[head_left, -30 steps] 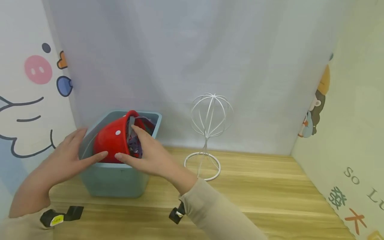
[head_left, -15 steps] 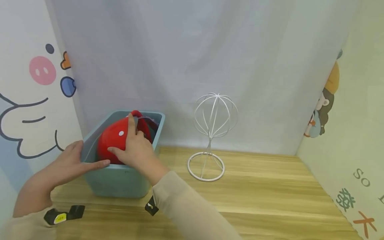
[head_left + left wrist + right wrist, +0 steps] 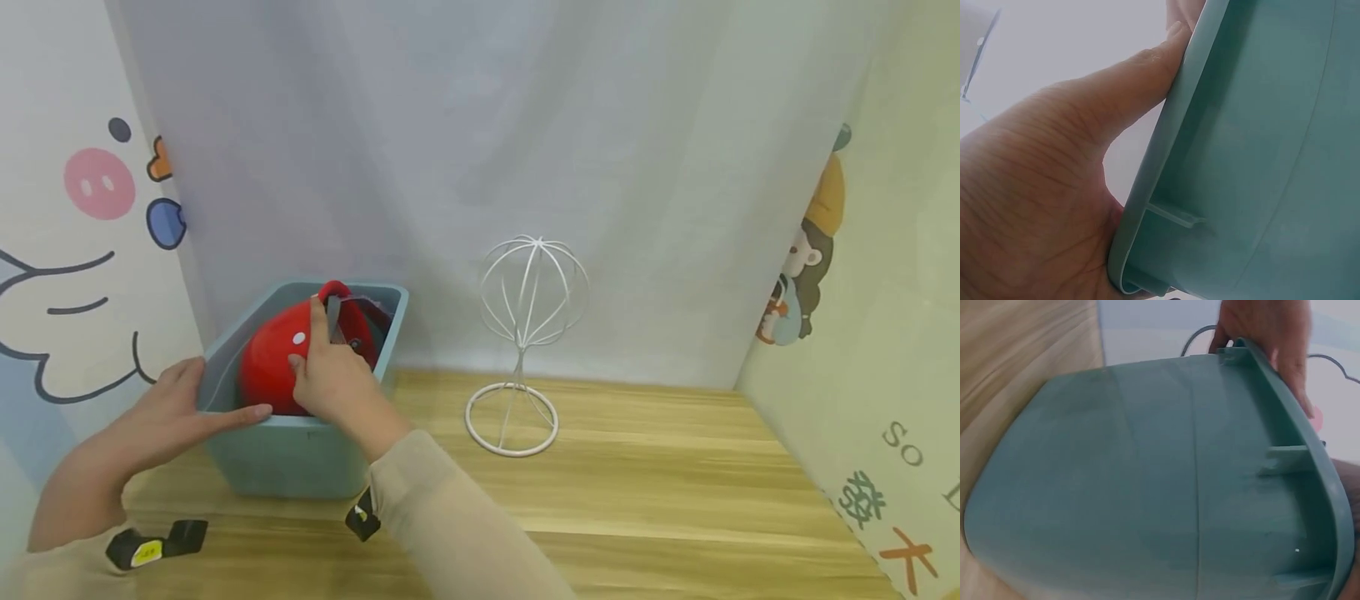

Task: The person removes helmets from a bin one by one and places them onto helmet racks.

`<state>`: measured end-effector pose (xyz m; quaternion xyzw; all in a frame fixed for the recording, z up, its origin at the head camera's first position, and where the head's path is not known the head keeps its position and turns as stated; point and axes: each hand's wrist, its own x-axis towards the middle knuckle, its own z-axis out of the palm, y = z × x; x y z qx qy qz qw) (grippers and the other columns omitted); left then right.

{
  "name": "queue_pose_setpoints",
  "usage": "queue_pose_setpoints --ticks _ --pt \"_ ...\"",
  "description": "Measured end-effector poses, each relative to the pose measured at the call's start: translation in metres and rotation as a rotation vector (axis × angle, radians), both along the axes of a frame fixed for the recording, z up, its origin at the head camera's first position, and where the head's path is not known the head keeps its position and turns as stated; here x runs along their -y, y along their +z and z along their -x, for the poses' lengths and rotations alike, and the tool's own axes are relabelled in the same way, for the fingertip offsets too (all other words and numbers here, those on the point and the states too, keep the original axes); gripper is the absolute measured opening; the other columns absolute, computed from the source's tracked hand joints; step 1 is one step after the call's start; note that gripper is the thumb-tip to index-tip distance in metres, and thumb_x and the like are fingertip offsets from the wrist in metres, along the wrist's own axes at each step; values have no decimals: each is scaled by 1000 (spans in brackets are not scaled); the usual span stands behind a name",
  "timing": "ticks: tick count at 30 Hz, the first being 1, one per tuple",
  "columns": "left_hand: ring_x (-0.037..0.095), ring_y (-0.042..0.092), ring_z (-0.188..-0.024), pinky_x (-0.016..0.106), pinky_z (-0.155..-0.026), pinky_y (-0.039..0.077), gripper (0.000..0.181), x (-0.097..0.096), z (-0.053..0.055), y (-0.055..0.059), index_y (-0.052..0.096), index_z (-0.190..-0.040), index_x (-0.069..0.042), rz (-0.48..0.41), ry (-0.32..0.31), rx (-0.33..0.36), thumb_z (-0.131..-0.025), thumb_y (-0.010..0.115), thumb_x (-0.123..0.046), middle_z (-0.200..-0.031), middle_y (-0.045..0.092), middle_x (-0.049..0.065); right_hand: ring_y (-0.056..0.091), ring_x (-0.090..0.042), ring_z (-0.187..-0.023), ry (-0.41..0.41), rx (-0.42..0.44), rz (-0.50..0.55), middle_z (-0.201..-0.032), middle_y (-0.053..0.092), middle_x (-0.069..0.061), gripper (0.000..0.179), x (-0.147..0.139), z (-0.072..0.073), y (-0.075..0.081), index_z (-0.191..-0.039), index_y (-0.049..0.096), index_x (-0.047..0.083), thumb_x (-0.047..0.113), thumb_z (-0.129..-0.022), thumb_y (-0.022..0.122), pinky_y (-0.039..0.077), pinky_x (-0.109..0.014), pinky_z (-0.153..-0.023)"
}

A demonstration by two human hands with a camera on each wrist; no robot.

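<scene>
A red helmet point(image 3: 270, 367) with white dots and a grey strap lies tilted inside a blue-green plastic bin point(image 3: 288, 458), its opening facing right. My right hand point(image 3: 333, 379) grips the helmet's edge, with the thumb on the outer shell and the index finger along the rim; the other fingers are partly hidden at the opening. At the bin's near-left corner my left hand point(image 3: 161, 417) holds the rim, its thumb along the front edge and fingers at the left side. The left wrist view shows the left hand point(image 3: 1066, 156) around that corner of the bin point(image 3: 1260, 144).
A white wire stand point(image 3: 519, 337), ball-shaped on top with a ring base, is on the wooden table point(image 3: 637, 475) right of the bin. A grey curtain point(image 3: 637, 167) hangs behind. Cartoon-printed panels border the left point(image 3: 45, 192) and right point(image 3: 900, 292) sides.
My right hand has moved left and closed on the helmet's edge, from a spread pose over the opening. My left hand has settled lower on the bin rim. The helmet has stayed nearly in place.
</scene>
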<state>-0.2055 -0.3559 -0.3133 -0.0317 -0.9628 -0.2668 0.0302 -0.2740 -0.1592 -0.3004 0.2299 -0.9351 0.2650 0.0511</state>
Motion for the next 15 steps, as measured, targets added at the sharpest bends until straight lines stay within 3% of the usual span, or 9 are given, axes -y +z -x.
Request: queue_pose_setpoints --ticks 3,9,15 --pt "56 40 -118 69 -82 51 107 -1 0 -1 18 -152 11 6 13 13 -88 68 -59 -141 29 41 54 -14 -42 26 68 70 -58 57 2 94 -1 0 0 -161 -4 32 28 -98 65 47 -21 -45" --pt "56 41 -118 68 -81 51 106 -1 2 0 18 -152 10 4 20 19 -88 67 -59 -141 30 41 53 -13 -43 62 67 134 -64 57 6 106 -5 3 1 -161 2 37 16 -88 75 47 -20 -46" --pt "54 43 -117 66 -80 53 106 1 1 0 19 -152 10 -23 20 29 -88 68 -59 -142 30 40 53 -13 -43 44 53 224 -61 56 4 80 -6 5 -2 -156 24 30 17 -92 71 46 -20 -47"
